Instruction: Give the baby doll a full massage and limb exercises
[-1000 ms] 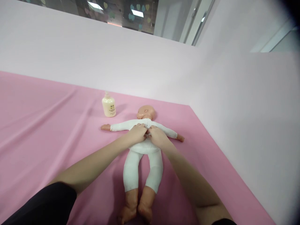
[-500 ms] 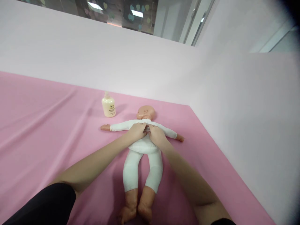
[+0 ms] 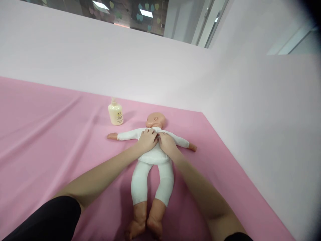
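Observation:
A baby doll in a white long-sleeved suit lies on its back, arms spread and head turned to the left. My left hand rests palm down on its upper chest, fingers laid out over the cloth. Beside it, my right hand lies on the other half of the chest, fingers flat and thumb near the middle. The two hands nearly meet there. Neither holds anything. The doll's bare feet point toward me.
A cream pump bottle stands upright beyond the doll's outstretched arm on the left. Pink sheeting with creases covers the surface. White walls rise behind and on the right, with a window above the back one.
My left fingers, earlier curled in at the chest centre, now lie more outstretched on the chest. My right fingers have flattened a little too. The doll and bottle stay put.

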The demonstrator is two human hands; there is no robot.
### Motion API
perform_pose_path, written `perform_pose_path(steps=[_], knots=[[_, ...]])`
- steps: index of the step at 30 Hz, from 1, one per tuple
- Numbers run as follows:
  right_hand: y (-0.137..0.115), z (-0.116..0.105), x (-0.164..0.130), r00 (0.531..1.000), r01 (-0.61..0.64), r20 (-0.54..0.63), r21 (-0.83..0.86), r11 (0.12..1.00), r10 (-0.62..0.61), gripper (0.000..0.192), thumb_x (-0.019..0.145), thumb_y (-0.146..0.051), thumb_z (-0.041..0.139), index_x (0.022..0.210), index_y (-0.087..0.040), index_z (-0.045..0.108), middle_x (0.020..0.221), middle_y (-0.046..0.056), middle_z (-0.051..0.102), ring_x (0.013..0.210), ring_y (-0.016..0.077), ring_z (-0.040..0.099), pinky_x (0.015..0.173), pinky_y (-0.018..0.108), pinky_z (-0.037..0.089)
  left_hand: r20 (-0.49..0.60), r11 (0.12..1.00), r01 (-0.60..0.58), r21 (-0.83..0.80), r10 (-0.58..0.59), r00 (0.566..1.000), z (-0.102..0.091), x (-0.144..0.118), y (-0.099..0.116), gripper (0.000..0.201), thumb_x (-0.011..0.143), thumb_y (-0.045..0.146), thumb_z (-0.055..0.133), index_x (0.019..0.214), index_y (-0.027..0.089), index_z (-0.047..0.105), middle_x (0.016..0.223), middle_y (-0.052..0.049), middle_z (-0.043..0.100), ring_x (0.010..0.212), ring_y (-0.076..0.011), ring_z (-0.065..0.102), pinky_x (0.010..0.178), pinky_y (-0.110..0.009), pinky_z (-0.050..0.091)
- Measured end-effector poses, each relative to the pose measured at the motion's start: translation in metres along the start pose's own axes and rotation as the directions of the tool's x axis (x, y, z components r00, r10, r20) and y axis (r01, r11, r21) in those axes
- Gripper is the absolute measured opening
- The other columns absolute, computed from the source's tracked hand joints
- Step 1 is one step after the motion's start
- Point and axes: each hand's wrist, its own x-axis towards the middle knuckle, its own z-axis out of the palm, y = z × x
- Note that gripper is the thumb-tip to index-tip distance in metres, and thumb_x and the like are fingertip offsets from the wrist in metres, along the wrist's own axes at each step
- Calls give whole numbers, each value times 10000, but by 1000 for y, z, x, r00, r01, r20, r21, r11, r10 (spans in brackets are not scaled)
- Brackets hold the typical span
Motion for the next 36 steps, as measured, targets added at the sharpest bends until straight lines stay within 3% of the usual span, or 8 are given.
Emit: perform_pose_path(steps=[11, 16, 23, 36], knots=[[-2, -2, -1, 1000, 5, -2, 26, 1000, -5, 280, 921, -118, 351, 1055, -142, 595, 1053, 131, 637, 985, 230, 555, 884, 314, 400, 3, 997, 42, -67, -42, 999, -3, 2, 0, 265, 901, 307, 437, 1062, 141, 565, 1084, -128, 616, 1005, -278, 533, 844, -409, 425], [-4, 2, -3, 996, -13, -90, 6, 1000, 13, 264, 913, -134, 374, 1038, -146, 606, 1099, 129, 582, 1010, 248, 506, 900, 357, 408, -3, 997, 16, -69, -16, 1000, -3, 1, 0, 277, 904, 281, 420, 1078, 135, 579, 1127, -125, 598, 1029, -274, 511, 854, -412, 422], [-3, 2, -2, 997, 38, -71, 26, 999, -36, 293, 915, -121, 345, 1077, -140, 588, 1118, 122, 596, 1050, 233, 503, 947, 348, 389, -56, 999, 30, -29, -32, 998, -1, -1, 1, 286, 912, 319, 421, 1090, 184, 600, 1205, -109, 530, 1116, -288, 442, 883, -432, 390], [0, 3, -1, 996, 20, -84, 56, 998, -16, 351, 897, -106, 371, 1215, -89, 519, 1142, 128, 624, 1050, 225, 538, 927, 323, 397, -25, 999, 30, -37, -31, 999, -2, 1, -2, 239, 892, 242, 420, 1065, 167, 568, 1125, -113, 607, 1083, -270, 503, 850, -407, 413]])
